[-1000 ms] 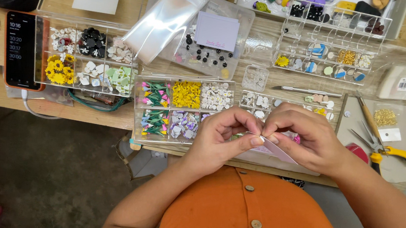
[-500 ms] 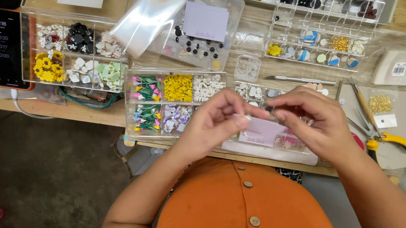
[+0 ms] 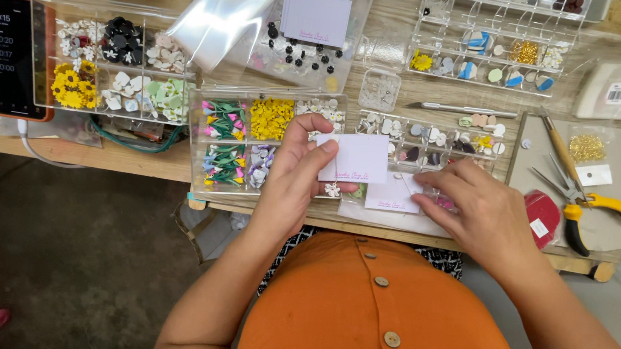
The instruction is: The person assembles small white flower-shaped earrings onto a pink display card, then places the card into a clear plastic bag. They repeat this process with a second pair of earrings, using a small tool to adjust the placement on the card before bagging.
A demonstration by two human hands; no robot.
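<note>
Wooden counter [image 3: 100,154] fills the upper half of the frame, crowded with clear compartment boxes of small coloured pieces, and a bare concrete floor is seen at lower left. Near the middle of the frame a small pale lilac card [image 3: 358,159] is held by the left hand [image 3: 296,177], the grip closed on its left edge with the thumb on top and the fingers underneath; a small white flower piece [image 3: 333,190] is seen just below the thumb, and whether it is fastened to the card cannot be told. Just to the right, the right hand [image 3: 483,214] is laid flat, fingers loosely spread, on a second card [image 3: 392,197] lying on the counter; nothing is seen pinched in it, though the fingertips are partly hidden. A tray of tulip and yellow flower pieces [image 3: 245,145] lies just left of the held card, and yellow-handled pliers [image 3: 588,209] lie at the right of the frame, apart from both hands. For the mounting to be done well, the card is best kept level and pinched only at its margin, so that no crease is made; the flat card is best kept pressed down while small pieces are handled, since loose parts would easily be knocked off the near edge.
</note>
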